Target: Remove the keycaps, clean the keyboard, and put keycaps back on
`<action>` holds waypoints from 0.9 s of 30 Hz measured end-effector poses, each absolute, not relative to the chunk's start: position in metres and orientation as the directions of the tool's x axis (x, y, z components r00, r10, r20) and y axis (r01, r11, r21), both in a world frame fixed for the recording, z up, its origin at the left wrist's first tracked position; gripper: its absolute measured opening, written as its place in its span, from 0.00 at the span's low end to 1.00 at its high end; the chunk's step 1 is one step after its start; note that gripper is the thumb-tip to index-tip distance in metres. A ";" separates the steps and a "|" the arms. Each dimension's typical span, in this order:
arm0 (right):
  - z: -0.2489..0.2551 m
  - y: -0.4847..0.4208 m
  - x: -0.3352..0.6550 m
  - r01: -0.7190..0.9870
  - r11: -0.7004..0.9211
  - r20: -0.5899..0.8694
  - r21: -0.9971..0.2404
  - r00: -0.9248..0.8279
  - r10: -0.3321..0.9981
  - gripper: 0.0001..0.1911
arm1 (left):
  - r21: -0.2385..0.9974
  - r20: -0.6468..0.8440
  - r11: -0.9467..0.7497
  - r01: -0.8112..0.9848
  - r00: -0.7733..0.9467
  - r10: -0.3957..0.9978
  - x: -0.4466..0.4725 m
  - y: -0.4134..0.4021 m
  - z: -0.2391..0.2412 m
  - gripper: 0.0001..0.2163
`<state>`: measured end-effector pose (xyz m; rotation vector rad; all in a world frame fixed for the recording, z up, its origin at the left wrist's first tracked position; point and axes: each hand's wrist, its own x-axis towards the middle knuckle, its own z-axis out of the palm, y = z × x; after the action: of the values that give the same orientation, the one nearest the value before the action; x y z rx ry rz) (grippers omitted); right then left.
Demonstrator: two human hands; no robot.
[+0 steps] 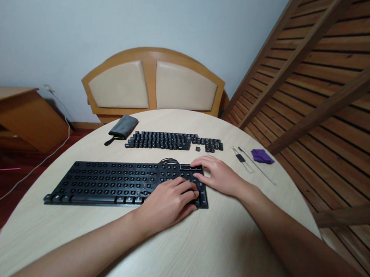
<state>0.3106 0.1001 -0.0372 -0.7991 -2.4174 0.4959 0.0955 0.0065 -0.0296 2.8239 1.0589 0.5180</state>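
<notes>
A black keyboard [109, 179] lies on the round table, with most of its keycaps off and bare switches showing. Some caps remain along its bottom row and at its right end. My left hand [172, 199] is over the number pad, its fingers bent and close together with the tips down on the keys; what is between them is hidden. Around the upper right corner of the keyboard, my right hand [217, 174] has its fingers at the far edge and its thumb on the number pad. Removed black keycaps [162, 140] stand in rows behind the keyboard, with one single keycap [198, 148] apart.
A grey pouch [124, 126] lies at the back left of the table [228, 247]. To the right are a wire keycap puller [240, 158], a thin rod-like tool [259, 167] and a purple cloth [262, 156]. A coiled cable [169, 160] sits behind the keyboard. A chair [152, 81] stands beyond.
</notes>
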 end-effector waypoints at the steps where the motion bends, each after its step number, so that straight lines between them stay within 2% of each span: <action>1: -0.037 0.100 0.311 0.433 0.756 0.375 -0.491 -0.678 0.632 0.11 | 0.197 0.281 -0.759 0.621 0.706 0.650 0.095 0.007 -0.029 0.10; 15: -0.036 0.099 0.311 0.433 0.757 0.375 -0.489 -0.679 0.631 0.11 | 0.251 0.235 -0.759 0.601 0.723 0.650 0.094 0.009 -0.023 0.10; 27: -0.035 0.103 0.317 0.418 0.773 0.352 -0.477 -0.715 0.604 0.14 | 0.225 0.319 -0.765 0.603 0.697 0.642 0.091 0.006 -0.036 0.12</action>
<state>0.3174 0.1033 -0.0346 -0.7669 -2.4682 0.5032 0.0908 0.0061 -0.0361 2.7982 1.0301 0.5848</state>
